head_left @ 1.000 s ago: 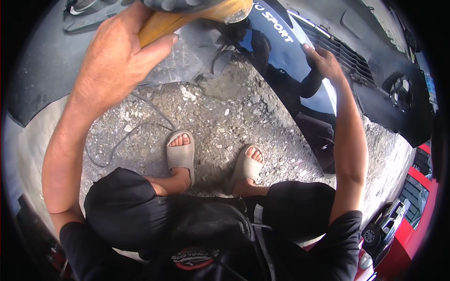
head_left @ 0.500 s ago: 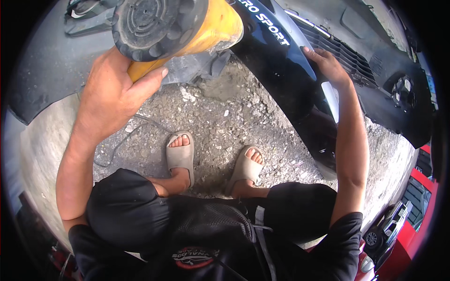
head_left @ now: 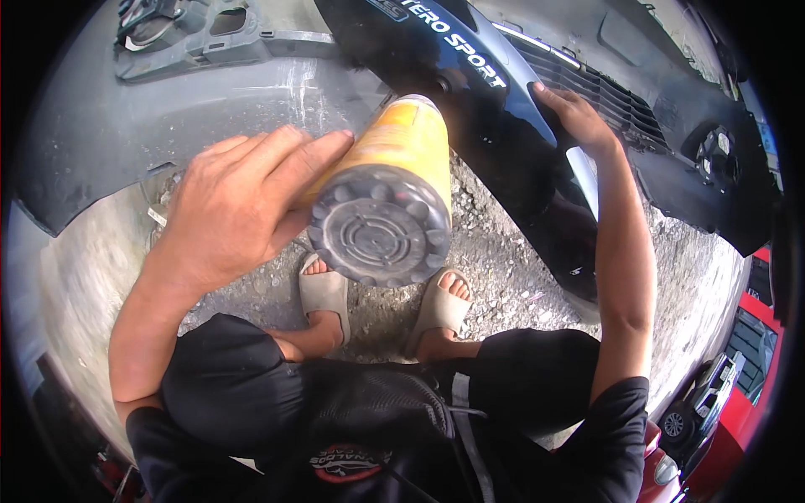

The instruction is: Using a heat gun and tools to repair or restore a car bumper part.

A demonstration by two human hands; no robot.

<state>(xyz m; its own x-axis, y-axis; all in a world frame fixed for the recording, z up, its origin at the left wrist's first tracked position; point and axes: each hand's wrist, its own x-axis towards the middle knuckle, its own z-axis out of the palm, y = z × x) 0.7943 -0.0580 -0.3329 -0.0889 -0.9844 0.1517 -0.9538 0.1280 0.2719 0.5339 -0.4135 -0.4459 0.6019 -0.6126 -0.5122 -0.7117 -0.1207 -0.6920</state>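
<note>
The left hand is closed round the grip of a yellow power tool, whose barrel shape suggests a heat gun. Its round black end cap, studded along the edge, faces back toward the wearer, so the front of the barrel is turned away, toward a glossy black car trim panel. Carrying it by the grip, with a finger lying along the barrel, would let the wrist set the angle. Whether the front end touches the panel or stops short of it cannot be made out, since the barrel runs away from the camera.

The right hand grips the panel's far edge, thumb on the shiny face and the other fingers over the rim. That hold looks meant to steady the long, slanting piece while leaving most of its face, including the white lettering, uncovered. The panel lies diagonally from top centre toward the lower right, between the two hands.

Just beyond the right hand is a dark bumper cover with a slatted grille; a scuffed grey bumper cover lies on the other side, past the left hand. The beige sandals are planted apart on gravelly ground, probably for balance, which keeps both knees clear of the panel.
</note>
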